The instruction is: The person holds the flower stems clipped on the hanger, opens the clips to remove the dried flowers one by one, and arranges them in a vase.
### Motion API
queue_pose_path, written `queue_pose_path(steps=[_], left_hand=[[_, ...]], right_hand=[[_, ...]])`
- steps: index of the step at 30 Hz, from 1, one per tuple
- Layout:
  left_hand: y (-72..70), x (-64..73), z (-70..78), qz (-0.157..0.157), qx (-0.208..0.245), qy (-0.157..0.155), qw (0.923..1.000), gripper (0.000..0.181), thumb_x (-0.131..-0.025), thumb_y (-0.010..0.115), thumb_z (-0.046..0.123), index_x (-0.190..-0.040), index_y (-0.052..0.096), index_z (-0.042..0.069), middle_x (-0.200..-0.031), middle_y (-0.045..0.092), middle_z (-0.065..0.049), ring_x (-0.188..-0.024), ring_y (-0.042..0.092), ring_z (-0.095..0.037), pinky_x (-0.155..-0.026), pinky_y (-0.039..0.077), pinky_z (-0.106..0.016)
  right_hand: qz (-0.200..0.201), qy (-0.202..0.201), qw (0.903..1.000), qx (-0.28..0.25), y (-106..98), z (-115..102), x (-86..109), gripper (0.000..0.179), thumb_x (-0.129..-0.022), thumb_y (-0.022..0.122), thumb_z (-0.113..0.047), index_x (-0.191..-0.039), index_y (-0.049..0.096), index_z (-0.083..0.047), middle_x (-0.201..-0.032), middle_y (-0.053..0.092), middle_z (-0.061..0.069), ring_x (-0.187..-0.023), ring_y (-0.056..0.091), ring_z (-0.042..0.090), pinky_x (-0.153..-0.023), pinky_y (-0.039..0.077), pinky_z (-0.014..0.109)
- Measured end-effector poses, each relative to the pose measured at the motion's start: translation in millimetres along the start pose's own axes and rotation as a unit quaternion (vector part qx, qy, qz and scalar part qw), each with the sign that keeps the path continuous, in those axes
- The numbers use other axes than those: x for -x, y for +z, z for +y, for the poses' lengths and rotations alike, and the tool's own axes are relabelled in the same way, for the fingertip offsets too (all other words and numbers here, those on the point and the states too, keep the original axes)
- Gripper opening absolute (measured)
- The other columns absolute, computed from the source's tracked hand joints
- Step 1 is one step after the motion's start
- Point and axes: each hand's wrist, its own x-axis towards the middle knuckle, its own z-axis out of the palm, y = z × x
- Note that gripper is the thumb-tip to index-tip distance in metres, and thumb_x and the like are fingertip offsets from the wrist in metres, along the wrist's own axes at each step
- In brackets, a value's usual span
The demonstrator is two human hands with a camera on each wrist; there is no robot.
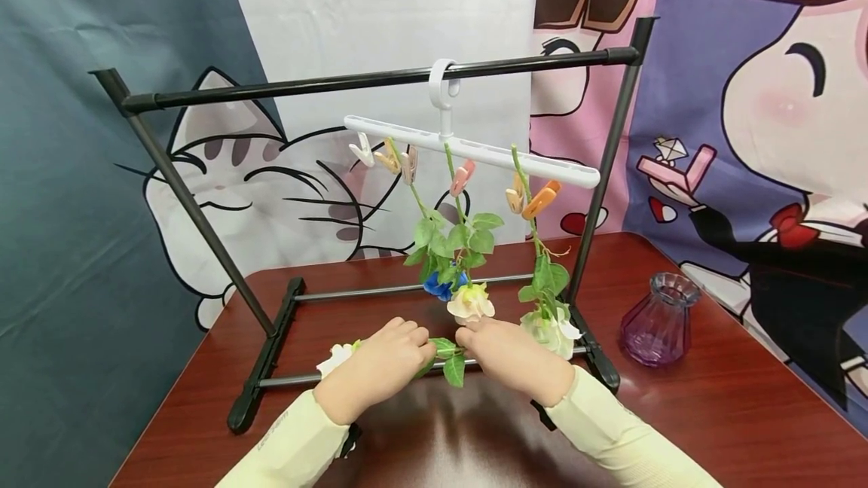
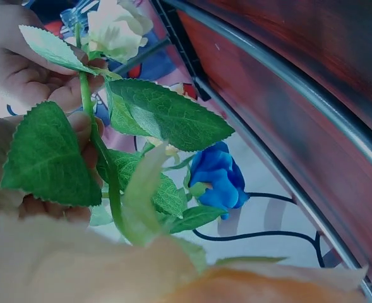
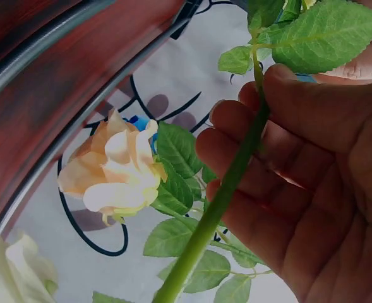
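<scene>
My left hand (image 1: 383, 364) grips the leafy stem of an artificial rose, whose pale bloom (image 1: 334, 358) shows beyond that wrist and looms blurred in the left wrist view. My right hand (image 1: 514, 356) pinches the same green stem (image 3: 227, 189) farther along, between thumb and fingers. Leaves (image 1: 454, 369) spread between both hands. Just behind them, a cream rose (image 1: 471, 301), a blue rose (image 1: 444, 286) and a white rose (image 1: 552, 331) hang upside down. Clothespins such as the pink clothespin (image 1: 462, 178) hold their stems under a white hanger (image 1: 536, 164).
The hanger hooks over the bar (image 1: 291, 87) of a black rack standing on the reddish wooden table (image 1: 732, 413). A purple-tinted glass vase (image 1: 656, 326) stands right of the rack. Behind hangs a cartoon-printed cloth (image 1: 380, 13). Lower rack rods (image 1: 291, 381) run close behind my hands.
</scene>
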Motion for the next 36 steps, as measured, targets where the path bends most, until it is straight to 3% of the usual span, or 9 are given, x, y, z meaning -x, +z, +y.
queue_pose_path(steps=[9, 17, 19, 25, 31, 36], left_hand=[[1.7, -4.7, 5.5, -0.002, 0.015, 0.009, 0.9999, 0.014, -0.081, 0.066, 0.016, -0.070, 0.058, 0.019, -0.067, 0.045, 0.007, -0.066, 0.044, -0.012, -0.062, 0.033, -0.023], [-1.6, -9.1, 10.2, -0.010, 0.024, 0.010, 0.9996, 0.012, -0.080, 0.066, 0.016, -0.072, 0.058, 0.020, -0.069, 0.046, 0.007, -0.066, 0.045, -0.011, -0.060, 0.032, -0.022], [-3.1, -10.5, 10.9, 0.006, 0.031, 0.005, 0.9995, 0.013, -0.080, 0.067, 0.016, -0.071, 0.057, 0.020, -0.068, 0.046, 0.007, -0.065, 0.045, -0.011, -0.059, 0.032, -0.022], [-11.3, -16.0, 7.8, 0.094, 0.056, -0.013, 0.9939, 0.016, -0.078, 0.071, 0.021, -0.070, 0.058, 0.017, -0.065, 0.046, 0.006, -0.060, 0.045, -0.012, -0.057, 0.036, -0.023], [-32.4, -14.2, -4.8, 0.119, 0.075, -0.024, 0.9898, 0.011, -0.077, 0.070, 0.009, -0.079, 0.059, 0.013, -0.069, 0.048, 0.005, -0.063, 0.045, -0.011, -0.059, 0.035, -0.024], [-41.5, -3.1, -18.9, 0.170, 0.113, -0.067, 0.9766, 0.014, -0.074, 0.068, 0.000, -0.085, 0.064, 0.008, -0.074, 0.056, 0.002, -0.068, 0.052, -0.015, -0.062, 0.041, -0.027]], right_hand=[[0.012, -0.013, 0.9996, 0.020, 6, 3, 4.7, 0.022, -0.082, 0.064, -0.008, -0.067, 0.049, -0.015, -0.065, 0.048, -0.004, -0.061, 0.048, 0.014, -0.058, 0.039, 0.026], [0.029, -0.002, 0.9992, 0.028, 6, 7, 11.1, 0.023, -0.076, 0.070, -0.015, -0.063, 0.050, -0.017, -0.063, 0.047, -0.007, -0.061, 0.039, 0.011, -0.056, 0.031, 0.021], [0.040, -0.003, 0.9986, 0.034, 5, 10, 12.6, 0.023, -0.075, 0.071, -0.016, -0.063, 0.052, -0.017, -0.064, 0.050, -0.007, -0.062, 0.041, 0.011, -0.056, 0.032, 0.022], [0.069, -0.004, 0.9966, 0.046, 3, 18, 16.1, 0.024, -0.072, 0.075, -0.014, -0.064, 0.052, -0.015, -0.066, 0.054, -0.005, -0.063, 0.046, 0.014, -0.059, 0.038, 0.025], [0.095, -0.001, 0.9947, 0.040, -4, 26, 22.8, 0.019, -0.069, 0.075, -0.006, -0.070, 0.057, -0.014, -0.068, 0.053, -0.005, -0.063, 0.046, 0.014, -0.060, 0.040, 0.026], [0.142, -0.010, 0.9889, 0.041, -11, 37, 31.0, 0.022, -0.064, 0.075, 0.001, -0.074, 0.061, -0.013, -0.070, 0.053, -0.005, -0.064, 0.049, 0.013, -0.061, 0.043, 0.027]])
